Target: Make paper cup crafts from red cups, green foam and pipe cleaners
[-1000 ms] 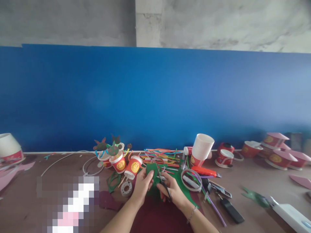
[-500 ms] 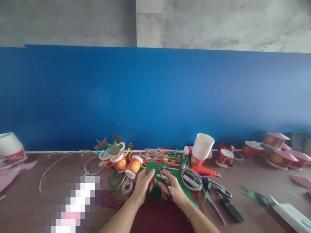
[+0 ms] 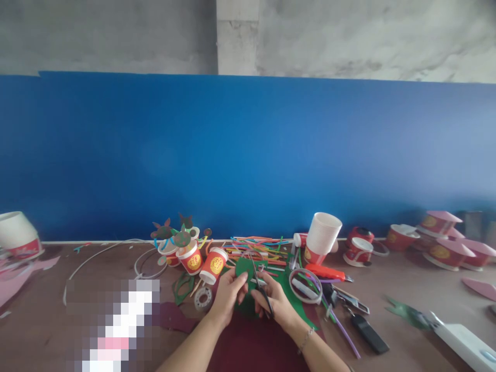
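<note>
Left hand: closed on a green paper piece, thumb on the upper face, fingers underneath; the piece is held up in front of the fingers, its far edge rounded.

Right hand: closed around black-handled scissors, blades pointing away from the person and lying along the right side of the green paper piece; whether they bite into it cannot be told. Silver-coloured bracelet at this wrist.

Below the grip, toward the person: one dark red sheet, running between the forearms.

Just beyond the grip: a loose heap of coloured craft sticks, many hues.

Left of the grip, near: one roll of tape, lying flat; one green paper offcut, openings cut through; one red paper cup, tilted. Behind these, an upright red paper cup among decorated ones with dark cut shapes.

Right of the grip, near: one larger green sheet, partly covered by a pale ring; one orange-red utility knife; one purple stick; one black key fob.

Right and beyond: one stack of white-topped paper cups, nested.

Far right, well apart: one white-handled tool, green at the tip; several cups with pink paper brims.
</note>
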A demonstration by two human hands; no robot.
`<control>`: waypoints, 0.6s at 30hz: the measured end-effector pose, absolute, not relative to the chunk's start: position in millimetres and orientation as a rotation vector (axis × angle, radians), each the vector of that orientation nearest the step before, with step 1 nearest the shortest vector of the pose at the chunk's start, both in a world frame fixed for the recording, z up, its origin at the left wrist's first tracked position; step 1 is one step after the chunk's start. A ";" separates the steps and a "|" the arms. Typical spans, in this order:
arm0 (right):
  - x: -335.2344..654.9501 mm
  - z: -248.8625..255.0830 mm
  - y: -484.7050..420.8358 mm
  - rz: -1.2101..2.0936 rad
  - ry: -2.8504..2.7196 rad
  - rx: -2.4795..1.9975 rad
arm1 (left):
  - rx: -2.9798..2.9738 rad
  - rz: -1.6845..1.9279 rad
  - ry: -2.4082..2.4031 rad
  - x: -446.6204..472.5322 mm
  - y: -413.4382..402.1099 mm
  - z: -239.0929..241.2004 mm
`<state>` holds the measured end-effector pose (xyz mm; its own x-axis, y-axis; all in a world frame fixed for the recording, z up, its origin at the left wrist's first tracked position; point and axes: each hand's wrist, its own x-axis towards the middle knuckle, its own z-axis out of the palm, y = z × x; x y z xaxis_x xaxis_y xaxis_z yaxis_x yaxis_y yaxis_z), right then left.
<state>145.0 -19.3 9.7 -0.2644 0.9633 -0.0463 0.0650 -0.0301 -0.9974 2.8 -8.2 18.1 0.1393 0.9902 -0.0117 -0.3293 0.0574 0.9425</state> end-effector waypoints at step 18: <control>145.6 12.1 -19.2 1.383 -1.413 -1.196 | 0.921 1.273 0.925 0.8 -5.9 18.6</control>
